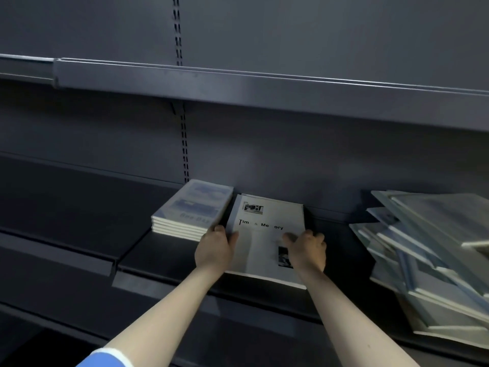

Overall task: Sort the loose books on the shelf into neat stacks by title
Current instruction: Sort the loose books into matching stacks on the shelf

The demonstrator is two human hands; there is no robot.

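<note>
The white-covered book [264, 239], its title legible only in part as "Tim… & Me…ory", lies flat on the dark shelf [164, 258] between my two hands, at about 12 o'clock from where I stand. My left hand [214, 247] grips its left edge, thumb curled onto the cover and the other fingers hidden beneath or behind. My right hand [307, 249] rests on the cover near the right edge, fingers curled; whether they pinch the edge or only press down I cannot tell. The book's near edge reaches the front lip of the shelf, and I cannot tell whether other copies lie under it.

At 11 o'clock, just beside the book's far left corner, sits a squared stack of blue-covered books [190, 210], several copies deep. At 3 o'clock, well apart, a loose heap of books [423, 260] leans at mixed angles, some overhanging others.

By my judgement this is the placing step: one title is already stacked, and this book is being set down or squared beside it to form the second stack. The next move would call for nudging it square to the blue stack, then reaching right for another loose copy and reading its cover to match the title.
</note>
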